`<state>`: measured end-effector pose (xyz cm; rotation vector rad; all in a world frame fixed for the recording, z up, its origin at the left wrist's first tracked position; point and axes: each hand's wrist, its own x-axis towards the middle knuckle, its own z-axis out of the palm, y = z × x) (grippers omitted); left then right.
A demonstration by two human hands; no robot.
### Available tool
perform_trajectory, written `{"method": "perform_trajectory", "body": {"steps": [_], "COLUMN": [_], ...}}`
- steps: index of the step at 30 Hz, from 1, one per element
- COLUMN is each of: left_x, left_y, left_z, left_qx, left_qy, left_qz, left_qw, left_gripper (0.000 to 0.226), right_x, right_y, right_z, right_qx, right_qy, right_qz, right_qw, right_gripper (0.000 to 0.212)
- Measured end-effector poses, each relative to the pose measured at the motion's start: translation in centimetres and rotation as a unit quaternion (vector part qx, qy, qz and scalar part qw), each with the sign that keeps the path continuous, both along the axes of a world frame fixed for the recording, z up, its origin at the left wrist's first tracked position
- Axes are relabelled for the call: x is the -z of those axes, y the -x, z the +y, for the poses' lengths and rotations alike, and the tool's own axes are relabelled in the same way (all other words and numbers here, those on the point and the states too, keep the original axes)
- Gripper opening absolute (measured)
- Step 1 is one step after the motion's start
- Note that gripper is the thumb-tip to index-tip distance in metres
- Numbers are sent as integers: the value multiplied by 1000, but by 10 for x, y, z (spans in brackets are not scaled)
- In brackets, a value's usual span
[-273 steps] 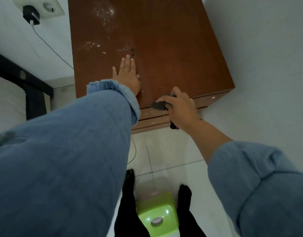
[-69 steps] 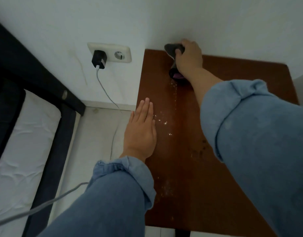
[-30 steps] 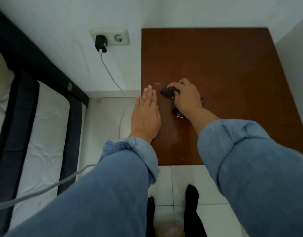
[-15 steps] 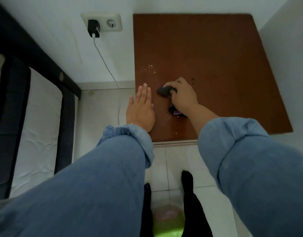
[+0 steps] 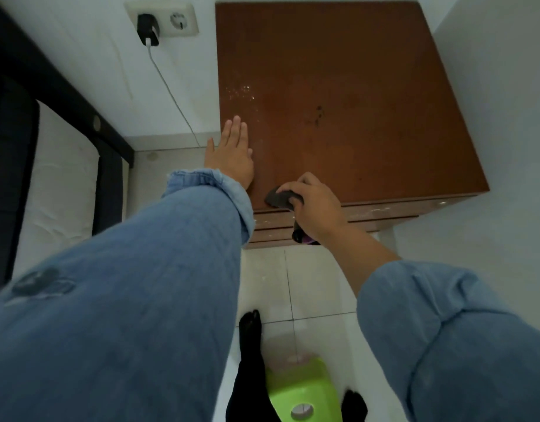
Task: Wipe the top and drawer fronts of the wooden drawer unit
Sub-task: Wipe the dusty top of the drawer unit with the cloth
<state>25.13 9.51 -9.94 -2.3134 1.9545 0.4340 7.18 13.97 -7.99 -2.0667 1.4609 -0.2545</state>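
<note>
R hand curls round a dark cloth, pressing it on the front edge of the unit top; the cloth's tail hangs down below the palm, in front of the top drawer front. L hand lies flat, fingers straight and together, on the top's left edge, just left of and beyond the R hand.

Progress, as a guess: wipe of the top is underway, not done. White specks sit on the wood beyond the L fingertips, and small dark spots lie further out, beyond the R hand. The strip between the two hands looks fairly clean, tho light is dim so can't be sure.

Drawer fronts, below and right of the R hand, show pale smears; likely untouched. Lower fronts mostly hidden.

Left to do: specks and spots on top, then all drawer fronts.

Also near: charger in wall socket, far beyond L hand; green stool by the feet.
</note>
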Motion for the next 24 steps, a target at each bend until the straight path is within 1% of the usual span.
{"method": "perform_trajectory", "body": {"steps": [2,4,5,10,15,17,20,22,24], "left_x": [-3,-7,-8,-17,-22,-23,-18,-13,-11], "left_y": [-1,-2,-2,0,1,-2,-5,-7,-7], "left_z": [1,2,3,5,5,3,3,4,3], "left_qx": [8,13,14,35,48,49,49,47,42], "left_qy": [-9,-19,-26,-45,-58,-54,-29,-20,-8], "left_qz": [-5,-19,-23,-39,-24,-17,-7,2,8], "left_qw": [1000,1000,999,998,997,997,998,999,999], "left_gripper": [55,55,55,55,56,56,56,56,57], "right_x": [-2,-4,-3,-19,-45,-58,-73,-76,-78], "right_y": [10,22,27,41,28,17,5,-1,-8], "right_z": [12,25,30,25,-9,-25,-47,-61,-78], "right_qx": [-32,-69,-68,20,96,158,240,272,295], "right_qy": [-18,-45,-58,-126,-215,-266,-357,-391,-401], "right_qz": [-1,21,24,-49,-146,-201,-318,-380,-397], "right_qw": [999,996,996,991,961,930,845,793,771], "right_gripper": [27,27,27,28,27,25,21,16,9]}}
